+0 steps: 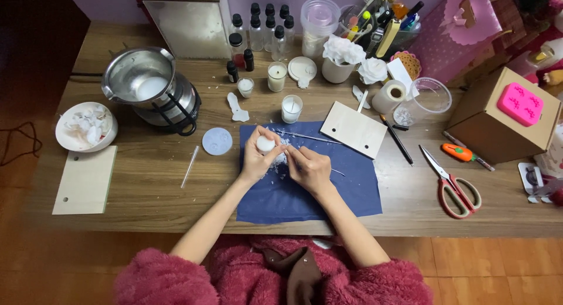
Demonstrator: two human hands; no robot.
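— Wax, by the look of it: the left hand [258, 158] has its grip clenched round a small white wax piece [265, 144], fingers wrapped about its sides so the top faces up.

— And the other hand?

— The right hand [309, 167] sits just at three o'clock of it, grip pinched on a thin metal tool [335, 172] whose tail pokes out toward four o'clock. The working tip is hidden behind the fingers, so I can't tell just where it meets the wax.

— Why over that cloth?

— My guess is that the dark blue cloth [352, 182] catches the white crumbs [278, 164] lying right under both hands; they show up well on it and stay off the wooden table [152, 182].

— What else is close?

— A long thin needle [305, 136] lies at twelve o'clock of the hands on the cloth's top edge. A pale round disc [217, 141] rests at nine o'clock, just off the cloth. Further at ten o'clock stands the steel melting pot [149, 88], and at three o'clock, well apart, the red-handled scissors [454, 185]. Two small glass candles [291, 108] stand at twelve, upright, out of the elbows' way.
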